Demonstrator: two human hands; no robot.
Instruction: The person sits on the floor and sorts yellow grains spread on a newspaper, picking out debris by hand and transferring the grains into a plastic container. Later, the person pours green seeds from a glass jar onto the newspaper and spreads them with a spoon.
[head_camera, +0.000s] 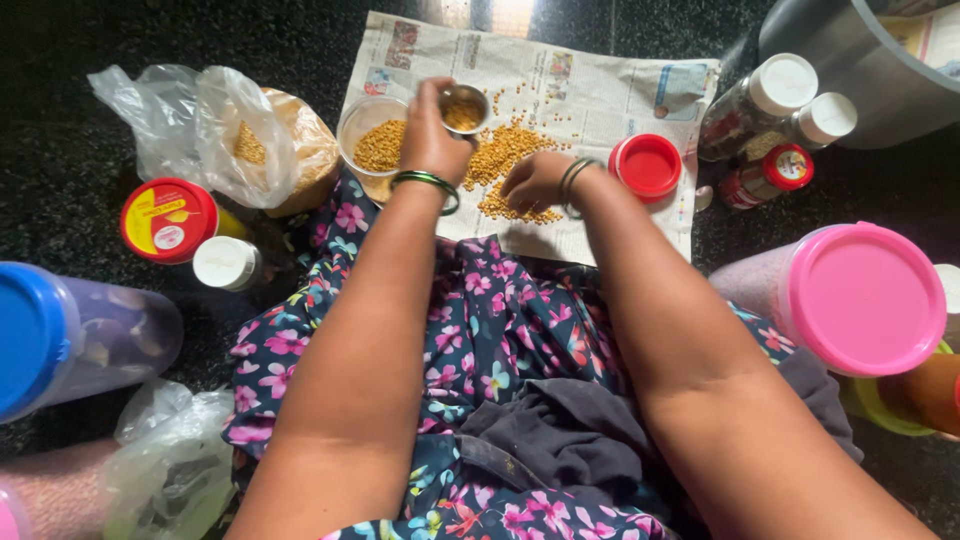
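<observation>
Head view: we see loose yellow lentils on newspaper.
Left hand: grip holds small steel cup, rigid, light.
Right hand: grip cupped over lentils.

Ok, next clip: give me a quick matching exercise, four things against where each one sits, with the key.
Things:
1. small steel cup
2. red lid
3. pink-lidded jar
4. blue-lidded jar

Places:
A. lying on the newspaper
B. far left, on its side
C. held in the left hand
D. right of the person's lap

Pairs: 1-C, 2-A, 3-D, 4-B
</observation>
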